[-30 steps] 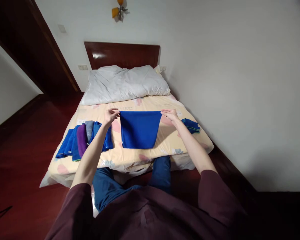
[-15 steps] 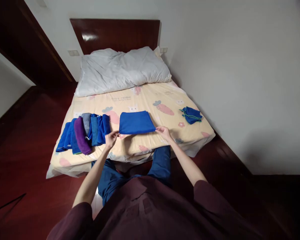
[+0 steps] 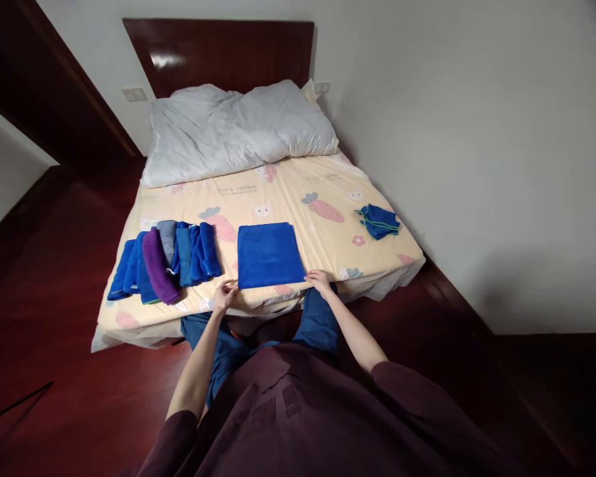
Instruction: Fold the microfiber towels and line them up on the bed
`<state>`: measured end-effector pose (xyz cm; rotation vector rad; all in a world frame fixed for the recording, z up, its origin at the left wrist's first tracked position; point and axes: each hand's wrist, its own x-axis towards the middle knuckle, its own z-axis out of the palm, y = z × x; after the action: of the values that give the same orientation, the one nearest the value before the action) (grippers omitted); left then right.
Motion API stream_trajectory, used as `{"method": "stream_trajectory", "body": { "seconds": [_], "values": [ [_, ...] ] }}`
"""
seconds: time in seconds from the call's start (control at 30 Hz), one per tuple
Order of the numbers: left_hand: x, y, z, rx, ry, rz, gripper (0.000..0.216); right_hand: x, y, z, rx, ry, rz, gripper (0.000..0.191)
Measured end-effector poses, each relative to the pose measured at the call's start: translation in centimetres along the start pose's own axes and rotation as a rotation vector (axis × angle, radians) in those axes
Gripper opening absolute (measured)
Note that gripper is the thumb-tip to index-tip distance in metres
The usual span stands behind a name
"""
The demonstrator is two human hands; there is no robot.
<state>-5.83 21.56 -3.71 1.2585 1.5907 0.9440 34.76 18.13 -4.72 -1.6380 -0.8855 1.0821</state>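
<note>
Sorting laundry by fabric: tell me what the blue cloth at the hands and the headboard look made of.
Blue cloth: soft matte fabric, probably microfibre or terry; it lies limp with no shine. Headboard: dark reddish wood or veneer, glossy; it shows a bright glare patch.

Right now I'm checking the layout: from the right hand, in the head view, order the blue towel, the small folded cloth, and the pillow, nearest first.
1. Blue towel: flat on the bed, its near corner at the right hand.
2. Small folded cloth: farther right, near the bed's edge.
3. Pillow: at the headboard end.
</note>
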Motion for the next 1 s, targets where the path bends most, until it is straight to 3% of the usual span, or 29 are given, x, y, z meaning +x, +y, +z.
{"method": "stream_trajectory", "body": {
  "seconds": [0.13, 0.27, 0.5, 0.67, 1.0],
  "values": [
    [-0.4, -0.7, -0.5, -0.105, -0.014, 0.076, 0.059, -0.6, 1.0, -1.4, 0.002, -0.034, -0.07, 0.048],
    [-1.1, -0.7, -1.1, -0.061, -0.051, 0.126, 0.061, -1.1, 1.3, -2.4, 0.017, -0.107, -0.089, 0.05],
    [-1.6, 0.7, -1.6, 0.096, -0.18, 0.066, 0.056, -1.7, -0.7, -2.2, -0.076, -0.183, 0.075, 0.045],
    [-1.2, 1.2, -1.4, 0.042, -0.177, 0.024, 0.06, -1.5, -1.8, -1.7, -0.05, -0.156, 0.102, 0.041],
    [-1.8, -1.1, -1.9, -0.08, -0.175, 0.073, 0.07, -1.4, 0.4, -4.0, 0.021, -0.24, 0.061, 0.048]
  ]
}}
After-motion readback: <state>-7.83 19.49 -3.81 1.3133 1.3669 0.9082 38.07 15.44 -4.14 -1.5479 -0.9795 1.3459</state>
